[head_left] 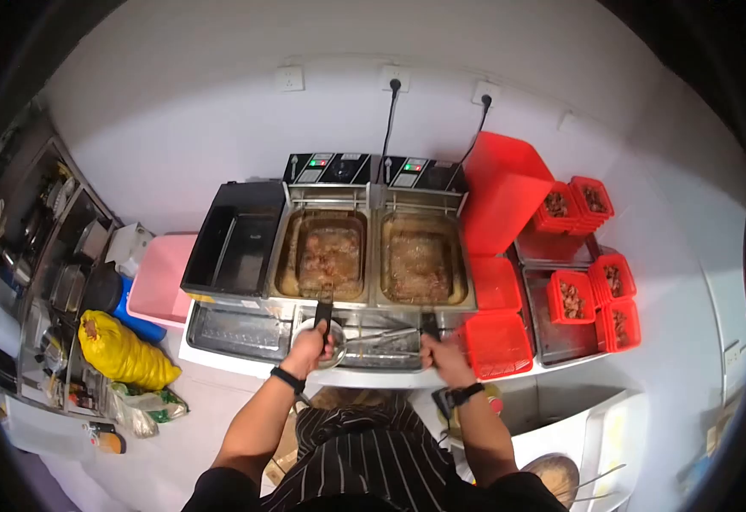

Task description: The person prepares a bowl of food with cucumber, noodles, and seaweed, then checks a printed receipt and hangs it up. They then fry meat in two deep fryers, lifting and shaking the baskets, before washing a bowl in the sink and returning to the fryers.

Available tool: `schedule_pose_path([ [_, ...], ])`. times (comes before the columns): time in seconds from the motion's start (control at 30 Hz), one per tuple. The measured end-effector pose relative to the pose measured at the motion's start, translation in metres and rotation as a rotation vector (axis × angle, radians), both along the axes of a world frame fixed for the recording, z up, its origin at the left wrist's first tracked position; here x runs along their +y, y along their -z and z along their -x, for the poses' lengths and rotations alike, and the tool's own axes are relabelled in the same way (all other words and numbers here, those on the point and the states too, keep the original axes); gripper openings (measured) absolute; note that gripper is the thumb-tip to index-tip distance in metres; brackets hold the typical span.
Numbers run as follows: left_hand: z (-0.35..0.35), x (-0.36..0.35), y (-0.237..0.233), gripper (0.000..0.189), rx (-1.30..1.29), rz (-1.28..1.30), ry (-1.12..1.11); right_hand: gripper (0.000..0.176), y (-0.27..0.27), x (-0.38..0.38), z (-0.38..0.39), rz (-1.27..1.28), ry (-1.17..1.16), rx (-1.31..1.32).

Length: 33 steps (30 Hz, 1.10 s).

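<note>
Two fryer wells stand side by side at the centre, each with a basket of food in bubbling oil. My left hand (311, 346) is closed round the black handle (324, 313) of the left fryer basket (329, 256). At the right fryer basket (415, 264), my right hand (446, 357) is closed on its black handle (430, 322), slightly blurred. Under my left hand lies a round metal bowl (336, 348), partly hidden. Metal tongs (381, 336) rest across the tray (390, 360) between my hands.
Red containers (494, 341) stand right of the fryers, with small red baskets of meat pieces (571, 299) beyond. A black tank (235, 243), a pink tub (164, 280) and a yellow sack (125, 350) are on the left. Power cords (387, 128) run up the wall.
</note>
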<state>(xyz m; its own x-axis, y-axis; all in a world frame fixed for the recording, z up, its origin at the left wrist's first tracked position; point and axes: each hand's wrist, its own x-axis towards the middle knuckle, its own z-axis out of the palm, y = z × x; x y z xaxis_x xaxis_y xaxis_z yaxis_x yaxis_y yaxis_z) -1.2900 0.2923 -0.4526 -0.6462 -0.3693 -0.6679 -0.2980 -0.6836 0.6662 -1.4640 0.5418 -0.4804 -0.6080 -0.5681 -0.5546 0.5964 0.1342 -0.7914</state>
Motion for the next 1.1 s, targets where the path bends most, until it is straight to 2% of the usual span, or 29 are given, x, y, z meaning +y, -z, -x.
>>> schedule_pose_path([
  [0.03, 0.000, -0.007, 0.015, 0.031, 0.000, 0.041, -0.032, 0.020, 0.001, 0.005, 0.007, 0.077, 0.012, -0.036],
  [0.1, -0.001, 0.004, 0.001, 0.032, 0.041, -0.088, -0.043, 0.018, -0.005, 0.005, 0.000, 0.075, 0.001, 0.020],
  [0.17, -0.003, 0.009, -0.007, 0.032, 0.014, -0.043, 0.015, 0.015, -0.014, 0.002, -0.018, 0.088, -0.029, -0.007],
  [0.2, -0.002, 0.006, -0.012, 0.031, -0.056, 0.113, -0.004, 0.015, -0.009, 0.003, -0.013, 0.020, -0.017, -0.018],
  [0.23, -0.002, -0.003, -0.001, 0.032, -0.065, 0.117, -0.030, 0.016, 0.017, 0.008, 0.005, 0.038, -0.038, 0.025],
  [0.3, -0.003, 0.001, -0.007, 0.033, -0.031, 0.090, -0.014, 0.017, -0.001, 0.003, 0.008, 0.034, 0.033, 0.018],
  [0.33, -0.003, 0.008, -0.011, 0.033, -0.029, 0.014, 0.008, 0.017, -0.006, 0.000, 0.000, 0.016, -0.025, 0.071],
  [0.37, -0.005, 0.010, -0.013, 0.032, -0.051, 0.077, 0.058, 0.017, -0.009, -0.003, -0.010, 0.002, -0.079, 0.118],
  [0.43, -0.005, -0.009, 0.003, 0.031, 0.000, 0.034, 0.010, 0.020, -0.005, -0.006, -0.006, 0.029, -0.035, 0.062],
  [0.5, -0.006, -0.011, 0.003, 0.029, 0.010, 0.004, 0.009, 0.021, -0.002, -0.005, 0.012, 0.163, -0.019, 0.006],
  [0.57, -0.006, 0.006, -0.007, 0.028, 0.003, -0.064, -0.004, 0.017, -0.011, -0.009, -0.008, -0.014, -0.006, 0.095],
  [0.6, -0.008, 0.013, -0.014, 0.027, 0.019, -0.031, -0.013, 0.017, -0.010, -0.009, -0.015, 0.015, -0.018, 0.097],
  [0.73, -0.014, 0.013, 0.006, 0.025, 0.065, 0.040, -0.068, 0.018, 0.007, -0.004, -0.031, 0.161, 0.043, 0.081],
  [0.83, -0.020, 0.014, 0.018, 0.025, 0.079, 0.122, -0.038, 0.017, 0.021, -0.002, -0.034, 0.106, 0.063, 0.175],
  [1.1, -0.026, 0.011, 0.040, 0.028, 0.148, 0.198, -0.013, 0.018, 0.036, 0.002, -0.029, 0.131, 0.047, 0.145],
])
